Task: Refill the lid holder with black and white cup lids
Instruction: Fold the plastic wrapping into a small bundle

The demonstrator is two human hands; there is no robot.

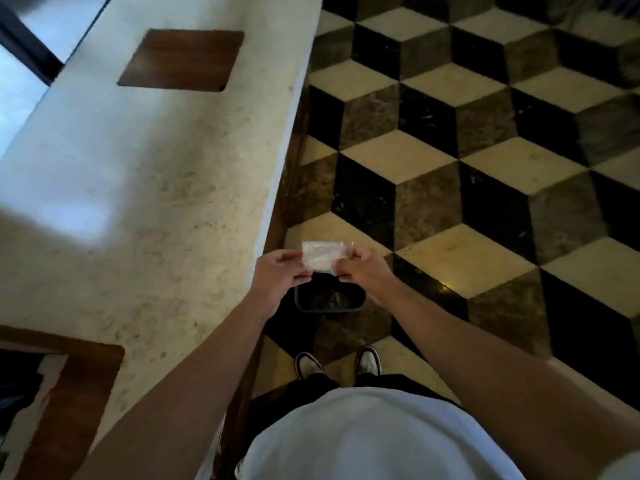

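Above the dark bin (329, 298), I pinch a small clear plastic wrapper (322, 255) between my left hand (282, 271) and right hand (363, 270), one at each end.

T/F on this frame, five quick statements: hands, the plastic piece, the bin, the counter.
1. Both hands, left hand and right hand, pinch the clear plastic piece. True.
2. The plastic piece is held above the dark bin on the floor. True.
3. The bin stands on the counter. False: it stands on the tiled floor, beside the counter.
4. A stack of black lids lies on the counter. False: no lids show there.
5. The person wears a dark shirt. False: the shirt is white.
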